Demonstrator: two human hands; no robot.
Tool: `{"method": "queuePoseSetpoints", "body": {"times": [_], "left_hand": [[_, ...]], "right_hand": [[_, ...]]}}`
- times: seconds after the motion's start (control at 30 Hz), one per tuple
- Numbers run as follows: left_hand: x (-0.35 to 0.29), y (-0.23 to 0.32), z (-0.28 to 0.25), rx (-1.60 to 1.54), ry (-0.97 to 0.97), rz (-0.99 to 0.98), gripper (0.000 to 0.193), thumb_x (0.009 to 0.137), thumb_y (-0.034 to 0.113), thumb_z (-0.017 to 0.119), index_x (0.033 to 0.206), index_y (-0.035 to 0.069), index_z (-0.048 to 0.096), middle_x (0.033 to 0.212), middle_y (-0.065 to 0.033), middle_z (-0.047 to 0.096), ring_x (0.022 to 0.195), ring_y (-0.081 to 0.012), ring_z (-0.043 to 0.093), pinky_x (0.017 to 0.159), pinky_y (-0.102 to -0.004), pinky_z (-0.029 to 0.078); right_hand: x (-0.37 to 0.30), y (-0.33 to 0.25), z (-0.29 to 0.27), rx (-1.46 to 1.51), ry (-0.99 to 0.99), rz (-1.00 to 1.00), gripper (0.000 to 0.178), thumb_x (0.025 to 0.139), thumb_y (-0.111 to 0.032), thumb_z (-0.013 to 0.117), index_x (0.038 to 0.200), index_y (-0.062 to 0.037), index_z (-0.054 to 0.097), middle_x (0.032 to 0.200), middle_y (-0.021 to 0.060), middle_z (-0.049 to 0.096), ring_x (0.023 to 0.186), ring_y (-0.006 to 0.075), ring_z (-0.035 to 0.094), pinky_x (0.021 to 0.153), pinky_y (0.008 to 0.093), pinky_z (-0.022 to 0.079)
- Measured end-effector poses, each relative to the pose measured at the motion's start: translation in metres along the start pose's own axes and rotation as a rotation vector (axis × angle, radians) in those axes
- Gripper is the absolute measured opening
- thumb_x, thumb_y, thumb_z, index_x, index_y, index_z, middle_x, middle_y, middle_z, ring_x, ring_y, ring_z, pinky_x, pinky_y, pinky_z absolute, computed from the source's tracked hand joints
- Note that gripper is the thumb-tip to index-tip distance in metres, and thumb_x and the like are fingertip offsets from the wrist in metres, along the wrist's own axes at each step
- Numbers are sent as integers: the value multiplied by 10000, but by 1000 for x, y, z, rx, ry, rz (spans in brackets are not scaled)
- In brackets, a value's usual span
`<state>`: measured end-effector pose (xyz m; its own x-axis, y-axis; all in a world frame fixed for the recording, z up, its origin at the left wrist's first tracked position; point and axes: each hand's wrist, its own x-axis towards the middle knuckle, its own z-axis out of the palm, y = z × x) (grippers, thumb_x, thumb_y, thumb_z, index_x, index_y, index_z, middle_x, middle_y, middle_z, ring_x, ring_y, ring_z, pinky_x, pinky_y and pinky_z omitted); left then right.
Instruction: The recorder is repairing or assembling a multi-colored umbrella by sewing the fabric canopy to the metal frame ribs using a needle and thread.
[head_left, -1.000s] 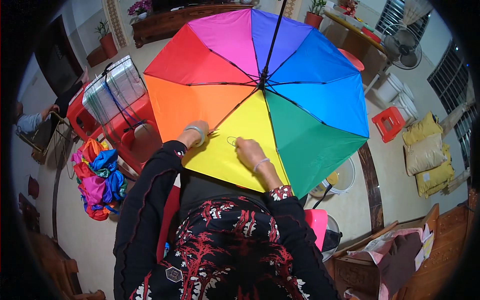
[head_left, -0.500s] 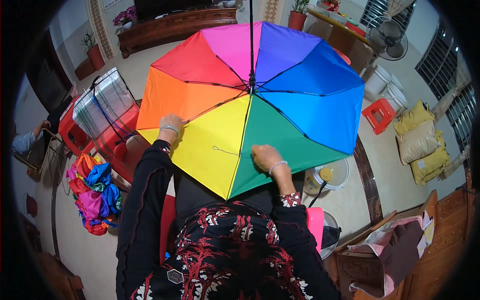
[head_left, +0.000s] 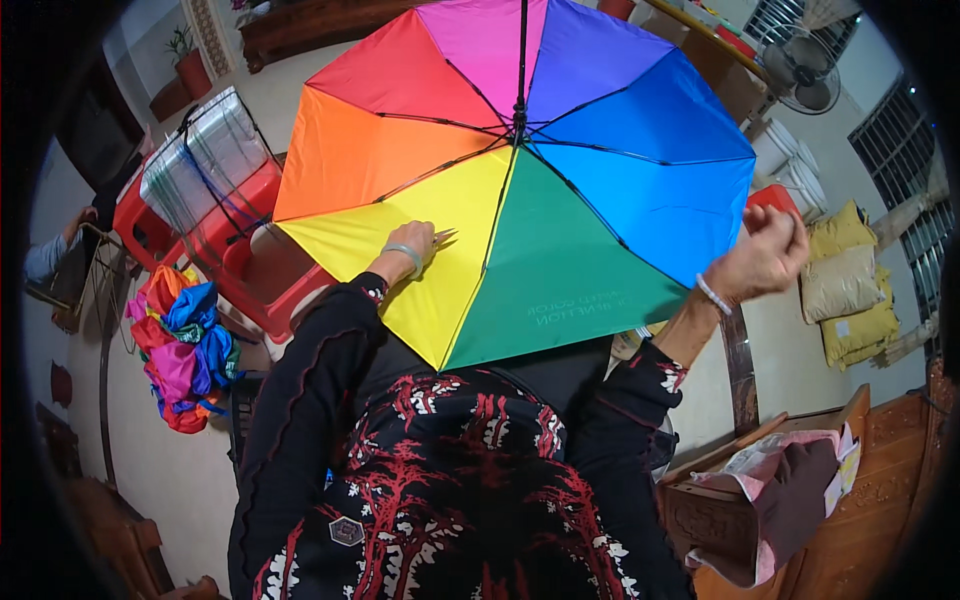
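One open rainbow umbrella fills most of the view, seen from its underside, so the thin dark metal ribs fan out from a hub near the top edge. I count eight wedge panels of smooth, slightly shiny fabric: red, pink, purple, two blues, green, yellow, orange. It's held up in front of the person, with the canopy's lower rim at their chest and above the floor.

The left hand is on the yellow panel. Its fingers are curled in and pinching what looks like a small pointed bit of fabric or a rib tip, and a pale band circles that wrist. The right hand is off past the blue edge of the canopy, clear of the fabric, with the fingers closed into a loose fist. I can't tell if there's anything in it. That wrist wears a white beaded bracelet. Both sleeves are black, and the top has a red and white branching print.

To the left are two red plastic stools, the nearer one at the canopy's orange-yellow rim, with one clear ribbed plastic bundle tied with dark cord on top. Below them on the floor is a heap of bunched umbrella fabric in the same rainbow colours. At the lower right is one carved wooden box with cloth spilling out. At the right are a couple of stuffed yellow sacks and one standing fan.
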<state>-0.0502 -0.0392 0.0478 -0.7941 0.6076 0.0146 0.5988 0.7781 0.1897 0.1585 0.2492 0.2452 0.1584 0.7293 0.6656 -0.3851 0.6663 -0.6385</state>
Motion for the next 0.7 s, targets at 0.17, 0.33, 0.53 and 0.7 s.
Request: {"method": "queuePoseSetpoints", "body": {"times": [0.17,0.33,0.53,0.7], "left_hand": [[-1,33,3,-241,-136,-70,323,791,288,553,827,-23,631,829,-239,626,796,-368,617,699,-432,484],[-20,85,15,-338,-133,-109,297,767,261,579,831,-23,637,825,-236,629,777,-367,622,705,-431,490],[-19,87,37,-230,-55,-154,253,759,221,585,843,-13,628,815,-238,627,767,-372,624,687,-437,500],[-14,65,44,-225,0,-135,220,758,197,577,836,-4,615,813,-237,625,761,-375,622,667,-443,501]], "right_hand": [[-40,30,0,11,-135,209,85,845,-49,513,901,9,540,667,82,557,536,120,530,485,236,447],[-121,80,15,109,-486,604,70,847,-48,520,878,9,547,687,74,560,543,111,538,460,242,461],[-135,65,18,18,-828,463,95,830,-58,543,858,13,599,786,51,564,638,99,548,502,234,464],[-113,-39,24,336,-963,385,101,819,-62,555,855,17,606,825,64,533,682,123,536,586,235,459]]}}
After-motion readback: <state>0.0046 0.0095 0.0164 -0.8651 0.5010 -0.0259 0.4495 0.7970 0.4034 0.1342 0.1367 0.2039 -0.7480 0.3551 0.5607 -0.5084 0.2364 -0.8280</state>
